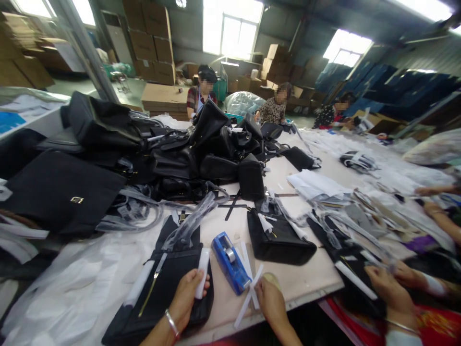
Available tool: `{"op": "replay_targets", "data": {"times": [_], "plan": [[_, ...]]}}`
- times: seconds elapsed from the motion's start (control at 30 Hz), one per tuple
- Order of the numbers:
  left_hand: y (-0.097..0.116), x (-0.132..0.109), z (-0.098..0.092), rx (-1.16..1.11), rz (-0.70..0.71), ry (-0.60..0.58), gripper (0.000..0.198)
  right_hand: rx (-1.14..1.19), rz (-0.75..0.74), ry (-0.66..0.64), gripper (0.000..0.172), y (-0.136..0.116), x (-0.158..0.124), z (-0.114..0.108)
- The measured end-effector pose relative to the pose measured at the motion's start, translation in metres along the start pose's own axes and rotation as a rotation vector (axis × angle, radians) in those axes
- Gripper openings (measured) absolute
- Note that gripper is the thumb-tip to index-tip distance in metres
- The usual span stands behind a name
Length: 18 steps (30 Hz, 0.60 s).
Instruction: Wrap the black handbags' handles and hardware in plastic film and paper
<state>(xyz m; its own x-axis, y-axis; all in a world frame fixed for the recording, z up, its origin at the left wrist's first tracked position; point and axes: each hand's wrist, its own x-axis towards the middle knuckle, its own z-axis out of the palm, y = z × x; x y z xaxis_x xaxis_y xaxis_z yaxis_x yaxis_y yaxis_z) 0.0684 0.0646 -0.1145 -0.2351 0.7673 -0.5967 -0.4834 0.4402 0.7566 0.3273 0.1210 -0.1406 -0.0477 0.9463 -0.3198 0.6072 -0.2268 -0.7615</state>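
Note:
My left hand (pixel 189 293), with a silver bangle on its wrist, is closed round a white wrapped strip (pixel 203 273) at the right side of a black bag (pixel 167 288). The bag lies flat and has a gold zipper and a plastic-wrapped handle. At the tape dispenser's near end, my right hand (pixel 268 295) has its fingers closed by thin white strips (pixel 248 300) that cross on the table. The blue tape dispenser (pixel 230 264) rests between my two hands. Behind my right hand sits another black bag (pixel 281 238).
Black bags (pixel 176 158) are heaped across the table (pixel 225 218). Clear plastic (pixel 82 283) covers the left side. A co-worker's hands (pixel 396 288) work on a bag at the right. White sheets (pixel 319 185) lie behind. Several people sit or stand at the far side.

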Motion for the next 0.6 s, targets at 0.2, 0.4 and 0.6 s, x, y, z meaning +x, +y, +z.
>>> {"op": "replay_targets", "data": {"times": [0.2,0.4,0.6], "plan": [[-0.005,0.001,0.002,0.019,0.054,0.021,0.038,-0.035,-0.299,-0.073,0.021,-0.084,-0.019,0.018],[-0.006,0.002,0.001,0.082,0.121,-0.055,0.036,0.197,-0.327,-0.460,0.017,-0.125,-0.012,0.077],[-0.004,0.003,-0.007,0.117,0.097,-0.110,0.031,0.014,-0.388,-0.427,0.017,-0.121,0.002,0.080]]}}
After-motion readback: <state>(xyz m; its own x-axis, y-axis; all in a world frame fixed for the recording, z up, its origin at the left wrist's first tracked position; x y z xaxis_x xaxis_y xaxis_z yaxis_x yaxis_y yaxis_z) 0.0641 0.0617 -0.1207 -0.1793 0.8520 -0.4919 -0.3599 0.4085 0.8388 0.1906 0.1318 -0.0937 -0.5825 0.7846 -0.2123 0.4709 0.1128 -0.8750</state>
